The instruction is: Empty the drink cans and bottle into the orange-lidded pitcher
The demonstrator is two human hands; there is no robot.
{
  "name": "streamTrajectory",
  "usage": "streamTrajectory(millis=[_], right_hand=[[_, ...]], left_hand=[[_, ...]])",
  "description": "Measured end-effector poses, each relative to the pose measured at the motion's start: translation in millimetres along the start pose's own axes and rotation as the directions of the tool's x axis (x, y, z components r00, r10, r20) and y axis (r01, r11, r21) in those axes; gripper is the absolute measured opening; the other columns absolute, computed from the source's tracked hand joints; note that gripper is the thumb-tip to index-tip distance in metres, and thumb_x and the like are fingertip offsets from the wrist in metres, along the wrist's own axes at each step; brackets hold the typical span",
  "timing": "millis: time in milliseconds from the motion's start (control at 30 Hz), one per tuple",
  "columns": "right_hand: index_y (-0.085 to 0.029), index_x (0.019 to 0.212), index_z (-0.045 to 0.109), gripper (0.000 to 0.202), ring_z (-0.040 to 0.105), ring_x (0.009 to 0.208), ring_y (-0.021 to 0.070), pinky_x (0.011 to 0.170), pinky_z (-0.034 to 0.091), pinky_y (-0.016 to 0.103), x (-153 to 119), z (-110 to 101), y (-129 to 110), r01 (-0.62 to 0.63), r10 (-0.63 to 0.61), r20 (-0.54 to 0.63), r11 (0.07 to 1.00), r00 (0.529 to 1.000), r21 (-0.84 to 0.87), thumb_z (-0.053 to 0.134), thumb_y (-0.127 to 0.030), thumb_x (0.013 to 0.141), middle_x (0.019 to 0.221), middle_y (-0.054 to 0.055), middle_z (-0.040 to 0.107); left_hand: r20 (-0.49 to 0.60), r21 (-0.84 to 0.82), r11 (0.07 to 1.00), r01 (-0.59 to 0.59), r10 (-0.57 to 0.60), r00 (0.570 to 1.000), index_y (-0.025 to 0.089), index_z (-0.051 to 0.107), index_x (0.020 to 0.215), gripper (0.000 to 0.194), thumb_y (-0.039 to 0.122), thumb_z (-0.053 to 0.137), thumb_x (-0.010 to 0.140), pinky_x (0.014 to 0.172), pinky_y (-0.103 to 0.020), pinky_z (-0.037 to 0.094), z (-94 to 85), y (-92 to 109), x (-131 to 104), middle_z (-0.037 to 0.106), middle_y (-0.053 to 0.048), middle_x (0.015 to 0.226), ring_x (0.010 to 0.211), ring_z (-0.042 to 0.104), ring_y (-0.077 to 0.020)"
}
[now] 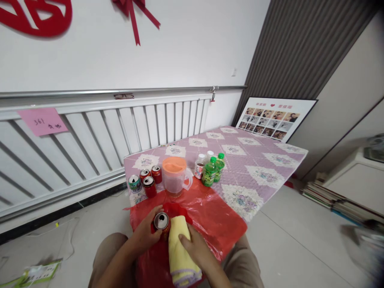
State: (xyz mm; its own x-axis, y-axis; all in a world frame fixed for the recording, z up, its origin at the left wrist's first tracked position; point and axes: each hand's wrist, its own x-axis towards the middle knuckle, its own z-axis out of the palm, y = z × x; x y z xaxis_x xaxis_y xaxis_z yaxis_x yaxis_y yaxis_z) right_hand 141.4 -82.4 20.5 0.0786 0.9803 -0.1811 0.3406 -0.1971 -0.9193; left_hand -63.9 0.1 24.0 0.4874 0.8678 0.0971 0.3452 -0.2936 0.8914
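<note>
My left hand (150,231) is closed around an opened drink can (162,222), held upright over the red plastic sheet (207,214). Against the can's right side lies a folded yellow towel (182,252) with a purple edge, gripped by my right hand (195,245). Part of a red scalloped dish (181,211) shows behind the can; the rest of it is hidden. Several opened cans (149,187) stand at the left of the table, and beside them is a clear plastic pitcher (174,180) with an orange lid.
Green-capped bottles (209,172) and white-capped bottles (199,166) stand right of the pitcher. The table wears a purple floral cover (240,176). A white radiator (144,122) runs along the wall behind. A photo board (270,118) leans at the far right.
</note>
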Motion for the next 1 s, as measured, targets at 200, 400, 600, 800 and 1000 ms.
streamTrajectory(millis=[200,400,600,800,1000], right_hand=[[-0.013,0.132,0.051,0.056,0.059,0.116,0.0272,0.100,0.042,0.039,2.8,-7.3,-12.6,0.017,-0.017,-0.067,1.000,0.998,0.009,0.054,-0.034,0.080,0.131,0.015,0.061],[-0.015,0.134,0.050,0.057,0.058,0.117,0.0255,0.100,0.042,0.037,5.9,-9.2,-23.5,0.053,-0.050,-0.063,0.997,0.997,0.049,0.054,-0.034,0.081,0.133,0.012,0.060],[-0.017,0.127,0.056,0.048,0.062,0.111,0.0264,0.096,0.045,0.038,3.6,-2.6,-4.5,0.008,-0.009,0.016,0.999,1.000,0.044,0.052,-0.031,0.081,0.127,0.011,0.064],[-0.014,0.129,0.055,0.052,0.060,0.115,0.0278,0.100,0.042,0.041,2.6,-5.3,-9.1,0.011,-0.011,-0.033,1.000,0.999,0.001,0.055,-0.032,0.080,0.129,0.014,0.062],[-0.015,0.133,0.050,0.055,0.060,0.113,0.0262,0.099,0.044,0.039,5.2,-8.9,-30.1,0.084,-0.076,-0.088,0.992,0.993,0.096,0.054,-0.033,0.082,0.130,0.013,0.062]], left_hand=[[-0.271,0.241,0.970,0.026,0.041,0.962,0.016,0.049,0.128,0.067,0.024,0.068,0.065,0.105,-0.053,0.041,13.4,1.4,-3.3,0.058,-0.014,0.126,0.122,0.052,-0.0321],[-0.240,0.256,0.967,-0.003,0.067,0.968,0.017,0.051,0.126,0.059,0.021,0.061,0.068,0.100,-0.050,0.046,14.2,5.5,-2.1,0.062,-0.012,0.117,0.112,0.058,-0.0292],[-0.125,0.116,0.993,-0.039,0.053,0.991,0.019,0.047,0.130,0.064,0.017,0.057,0.067,0.103,-0.046,0.047,6.8,6.0,-1.0,0.061,-0.012,0.124,0.115,0.059,-0.0262],[-0.022,0.044,0.999,-0.009,0.010,1.000,0.017,0.042,0.134,0.070,0.012,0.053,0.065,0.109,-0.045,0.041,0.9,11.2,0.5,0.057,-0.013,0.131,0.123,0.055,-0.0247],[0.028,0.011,1.000,-0.021,0.021,0.999,0.017,0.040,0.136,0.071,0.010,0.052,0.067,0.110,-0.045,0.040,-1.4,9.9,2.5,0.056,-0.012,0.133,0.125,0.053,-0.0241]])
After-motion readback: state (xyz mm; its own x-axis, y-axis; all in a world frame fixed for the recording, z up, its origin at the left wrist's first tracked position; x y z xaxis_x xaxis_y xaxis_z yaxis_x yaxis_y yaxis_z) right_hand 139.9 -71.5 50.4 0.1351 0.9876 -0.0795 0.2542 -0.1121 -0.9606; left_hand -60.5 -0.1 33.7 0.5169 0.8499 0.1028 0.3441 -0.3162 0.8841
